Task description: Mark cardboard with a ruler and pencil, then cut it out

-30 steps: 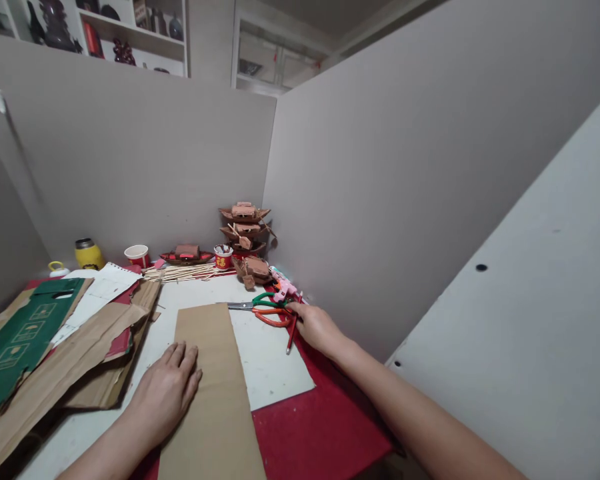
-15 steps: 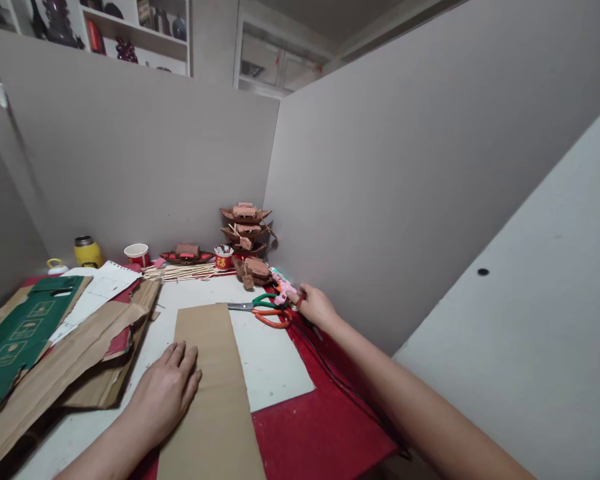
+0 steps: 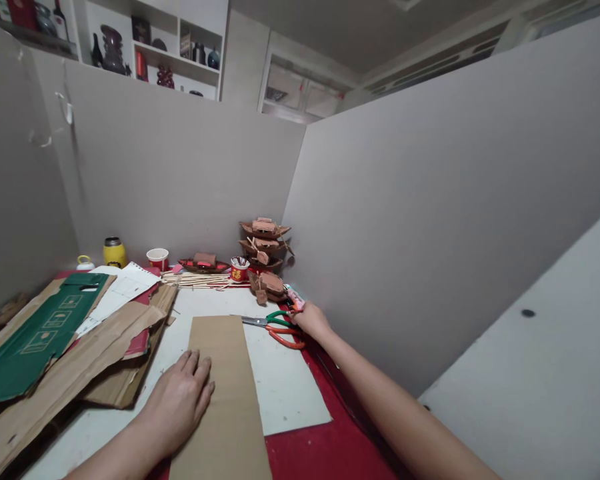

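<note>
My left hand lies flat on the left edge of a long brown cardboard strip, fingers slightly apart. At the right edge of the table my right hand reaches in among small items, just beside the scissors with one green and one orange handle. Its fingertips are partly hidden, and what they touch is too small to make out. The scissors' blades point left, by the strip's top edge. A pinkish item shows just beyond the fingers.
Brown model boats are stacked at the back corner, near a red cup and thin wooden sticks. Green cardboard and torn pieces lie at the left. A yellow bottle stands behind. Grey partitions surround the table.
The camera view has shifted, so the table appears lower and further right. My right hand now covers more of the pink item. My left hand stays on the cardboard strip.
</note>
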